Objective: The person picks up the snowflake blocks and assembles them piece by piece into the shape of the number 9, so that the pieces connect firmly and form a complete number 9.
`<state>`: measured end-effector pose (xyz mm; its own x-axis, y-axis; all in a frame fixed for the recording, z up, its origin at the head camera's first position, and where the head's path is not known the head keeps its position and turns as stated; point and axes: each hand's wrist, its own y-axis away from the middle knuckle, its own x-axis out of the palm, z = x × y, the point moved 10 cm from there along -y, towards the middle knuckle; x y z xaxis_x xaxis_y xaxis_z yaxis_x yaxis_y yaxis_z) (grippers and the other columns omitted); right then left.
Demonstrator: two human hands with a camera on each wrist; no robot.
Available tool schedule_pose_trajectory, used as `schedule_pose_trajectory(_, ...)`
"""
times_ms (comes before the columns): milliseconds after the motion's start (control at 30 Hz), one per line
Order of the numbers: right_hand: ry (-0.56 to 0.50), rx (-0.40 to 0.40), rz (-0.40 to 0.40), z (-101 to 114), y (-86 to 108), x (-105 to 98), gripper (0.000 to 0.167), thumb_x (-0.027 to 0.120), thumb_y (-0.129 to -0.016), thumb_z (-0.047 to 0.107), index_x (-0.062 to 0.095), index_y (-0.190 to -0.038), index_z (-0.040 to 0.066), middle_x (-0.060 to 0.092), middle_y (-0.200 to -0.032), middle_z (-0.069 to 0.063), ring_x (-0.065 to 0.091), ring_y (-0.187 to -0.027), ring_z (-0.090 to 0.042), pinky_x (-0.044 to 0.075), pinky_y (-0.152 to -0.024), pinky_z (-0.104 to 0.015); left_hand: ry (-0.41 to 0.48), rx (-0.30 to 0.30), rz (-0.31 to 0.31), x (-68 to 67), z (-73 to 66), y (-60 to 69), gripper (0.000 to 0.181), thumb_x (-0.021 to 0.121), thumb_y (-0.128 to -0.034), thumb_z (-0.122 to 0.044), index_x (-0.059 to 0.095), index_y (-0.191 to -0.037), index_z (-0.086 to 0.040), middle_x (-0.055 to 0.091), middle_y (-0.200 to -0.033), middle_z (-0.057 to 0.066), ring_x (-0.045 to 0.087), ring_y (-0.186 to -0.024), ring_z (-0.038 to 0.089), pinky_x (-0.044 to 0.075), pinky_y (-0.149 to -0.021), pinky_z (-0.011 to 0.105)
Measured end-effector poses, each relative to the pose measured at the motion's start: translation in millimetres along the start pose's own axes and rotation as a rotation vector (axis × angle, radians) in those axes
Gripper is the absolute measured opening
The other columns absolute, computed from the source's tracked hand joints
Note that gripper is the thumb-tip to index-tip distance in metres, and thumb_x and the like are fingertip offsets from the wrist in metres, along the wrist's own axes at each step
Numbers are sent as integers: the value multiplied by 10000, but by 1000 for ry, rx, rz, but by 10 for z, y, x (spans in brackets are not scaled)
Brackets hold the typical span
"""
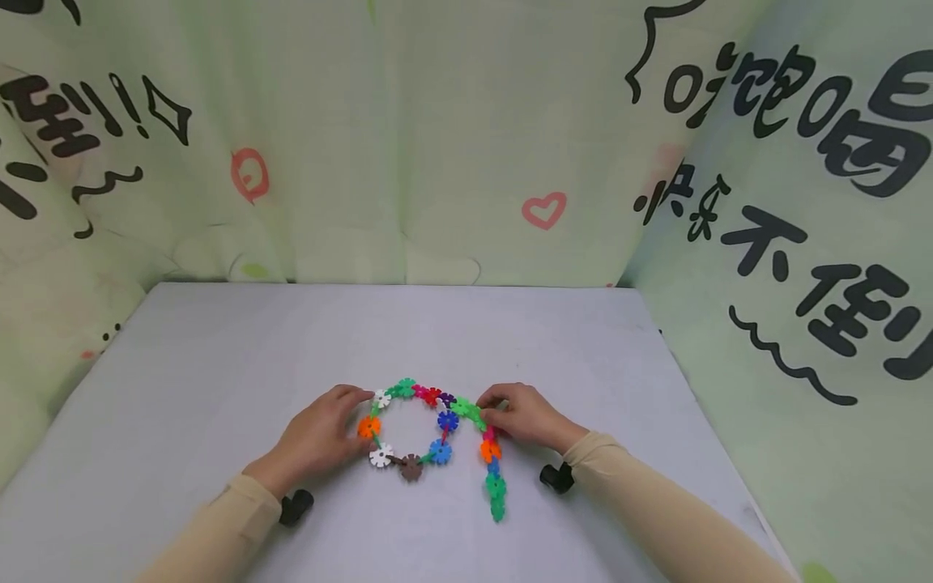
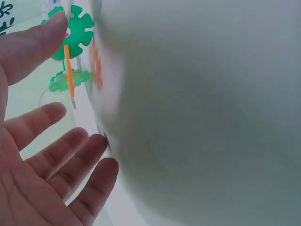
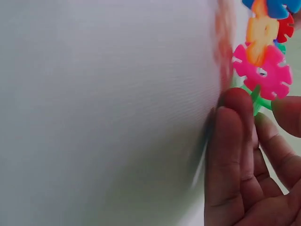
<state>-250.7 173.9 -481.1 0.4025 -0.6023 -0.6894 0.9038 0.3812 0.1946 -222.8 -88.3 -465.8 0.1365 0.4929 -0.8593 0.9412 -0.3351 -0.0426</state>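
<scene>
Linked plastic snowflake discs form a ring (image 1: 411, 468) on the table, with a tail (image 1: 496, 486) running off its upper right and bending down toward the front. My left hand (image 1: 321, 437) is at the ring's left side, around the orange and white discs, its fingers spread and relaxed. In the left wrist view the thumb (image 2: 37, 44) overlaps a green disc (image 2: 81, 32); I cannot tell whether it touches. At the tail's bend my right hand (image 1: 528, 417) pinches the light-green discs (image 1: 465, 409). The right wrist view shows a pink disc (image 3: 268, 73) just beyond the fingertips.
A white-covered table (image 1: 291, 340) lies under the discs. Pale green curtains (image 1: 452, 146) with black writing and red doodles stand behind it and at both sides. A dark wrist camera (image 1: 296, 508) sits on the left wrist, another (image 1: 557, 478) on the right.
</scene>
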Motion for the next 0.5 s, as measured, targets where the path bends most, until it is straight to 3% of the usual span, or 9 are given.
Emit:
schedule_pose_trajectory(167,36,-9,-27,-37,-1,-32,107,698,-931,167,725,-1032,148,654,-948,41,588,-669,-145,517,-634,-297,-65,-7,-73,-78,21,-33,611,832,-802,-282,613,-1330,-66,581,-1289,127,593,-1133,337,507,-902,505)
schedule_pose_trajectory(267,50,-22,-36,-29,6,-55,112,713,-920,179,727,-1030,162,654,-942,58,563,-731,-141,507,-650,-291,-68,-40,-78,-88,-3,0,600,803,-819,-291,608,-1336,-56,585,-1287,131,605,-1114,342,513,-891,506)
schedule_pose_trajectory(433,-7,-41,-3,-11,8,-27,127,706,-927,169,712,-1051,141,649,-898,34,589,-695,-153,521,-625,-284,-110,-51,8,37,-144,72,960,837,-710,-557,502,-1437,-26,545,-1348,162,564,-1164,368,485,-936,522)
schedule_pose_trajectory(500,-30,-50,17,-10,-4,11,127,696,-935,162,707,-1057,130,648,-882,28,600,-669,-151,528,-623,-283,-148,-37,14,72,-191,82,1089,845,-650,-630,464,-1460,-9,534,-1358,177,549,-1175,372,472,-951,521)
